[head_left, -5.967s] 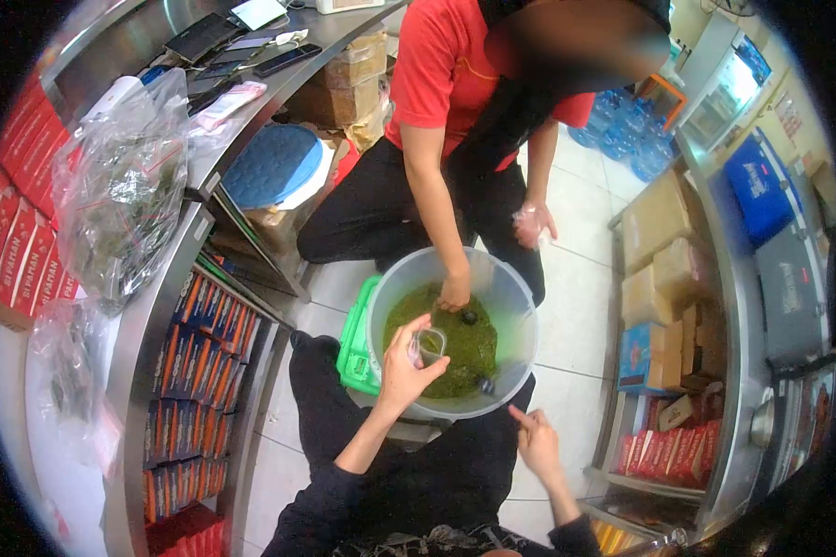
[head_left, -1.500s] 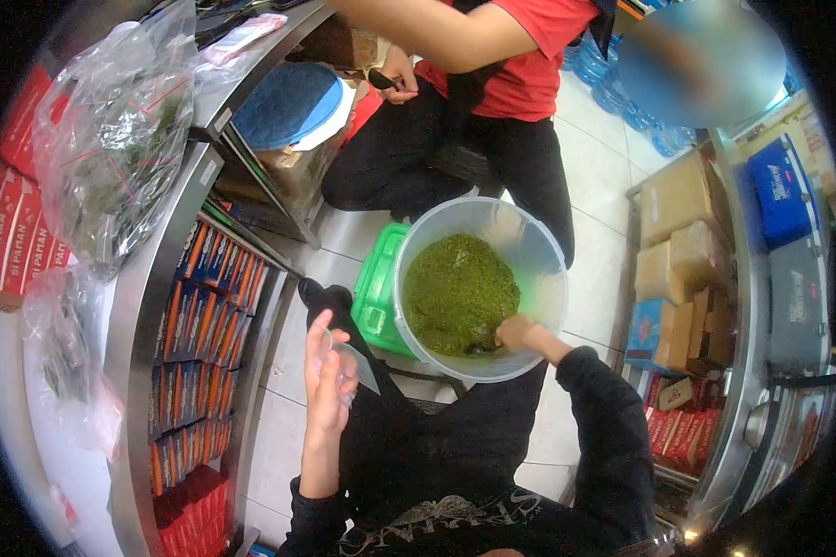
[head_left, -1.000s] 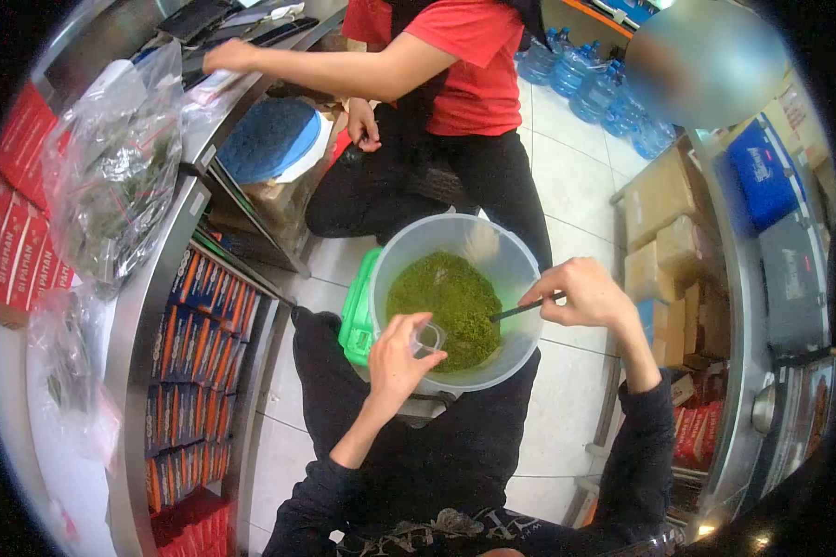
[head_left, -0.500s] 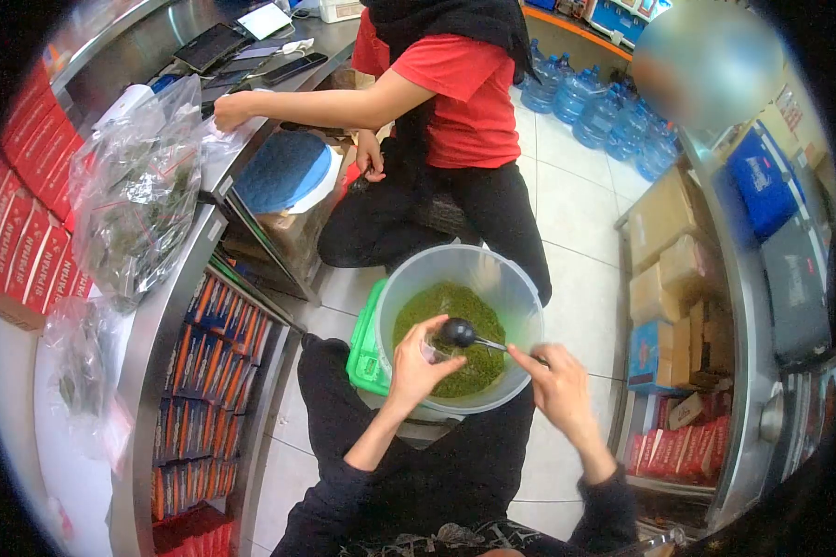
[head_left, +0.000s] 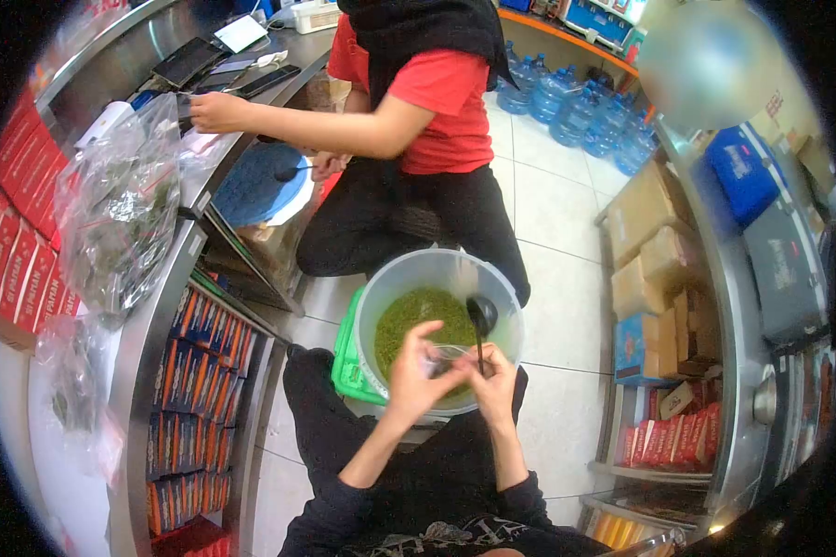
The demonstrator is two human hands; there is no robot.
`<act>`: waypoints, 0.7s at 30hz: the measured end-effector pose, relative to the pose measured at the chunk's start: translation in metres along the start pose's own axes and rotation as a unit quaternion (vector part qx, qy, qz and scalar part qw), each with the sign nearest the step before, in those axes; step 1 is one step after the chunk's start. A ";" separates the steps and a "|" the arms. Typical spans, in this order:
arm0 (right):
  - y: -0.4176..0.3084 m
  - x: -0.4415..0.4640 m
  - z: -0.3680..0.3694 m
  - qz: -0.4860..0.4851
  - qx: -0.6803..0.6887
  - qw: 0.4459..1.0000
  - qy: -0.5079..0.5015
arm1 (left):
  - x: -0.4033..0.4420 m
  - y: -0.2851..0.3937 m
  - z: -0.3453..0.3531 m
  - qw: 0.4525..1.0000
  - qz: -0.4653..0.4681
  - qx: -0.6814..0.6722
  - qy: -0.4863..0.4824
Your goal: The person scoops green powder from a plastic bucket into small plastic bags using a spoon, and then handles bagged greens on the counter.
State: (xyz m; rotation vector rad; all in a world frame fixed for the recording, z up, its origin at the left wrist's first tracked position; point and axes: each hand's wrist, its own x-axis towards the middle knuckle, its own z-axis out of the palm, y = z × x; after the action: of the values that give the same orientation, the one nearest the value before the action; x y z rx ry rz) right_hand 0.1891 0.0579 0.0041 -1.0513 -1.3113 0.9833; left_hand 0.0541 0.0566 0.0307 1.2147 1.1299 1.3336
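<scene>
My left hand [head_left: 413, 376] is closed on a small clear plastic bag [head_left: 448, 353] over the near side of a translucent bucket [head_left: 515, 325]. My right hand [head_left: 492, 379] grips the handle of a black ladle [head_left: 481, 314], its bowl pointing away from me, and its fingertips also meet the bag's edge. Chopped green stuff [head_left: 413, 320] covers the bucket's bottom. Beside the bucket on the left, a green lid [head_left: 346, 357] shows in part. What the bag holds is hidden by my fingers.
A person in a red shirt [head_left: 455, 121] sits opposite, holding a black ladle [head_left: 293, 173], one hand at the left counter. Large plastic bags [head_left: 121, 204] lie on that counter. Shelves with packets [head_left: 195, 408] and boxes [head_left: 655, 232] flank me. Water bottles [head_left: 576, 116] stand behind.
My right hand has moved left to the bag, and the ladle has swung from sideways to pointing away. The other person's ladle has come into view. The whole view has shifted slightly.
</scene>
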 end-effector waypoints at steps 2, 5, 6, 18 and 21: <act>-0.018 0.001 -0.004 0.189 0.098 0.975 0.059 | 0.001 -0.004 -0.025 0.997 -0.041 -0.017 0.057; -0.028 0.000 -0.002 0.193 0.125 0.971 0.063 | -0.005 0.018 -0.022 0.998 0.008 0.031 0.061; -0.036 -0.001 0.003 0.195 0.124 0.971 0.064 | -0.008 0.021 -0.018 0.999 -0.022 0.025 0.025; -0.067 -0.003 0.038 0.173 0.185 0.964 0.080 | -0.029 0.038 -0.016 0.988 -0.034 -0.074 0.133; -0.079 0.001 0.041 0.153 0.108 0.981 -0.054 | -0.029 0.041 -0.025 0.991 -0.001 -0.085 0.104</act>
State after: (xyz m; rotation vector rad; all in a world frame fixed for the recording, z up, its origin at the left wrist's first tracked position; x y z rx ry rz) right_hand 0.1458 0.0406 0.0799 -1.0604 -1.1166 1.3977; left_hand 0.0276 0.0228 0.0665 0.9676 1.1345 1.5494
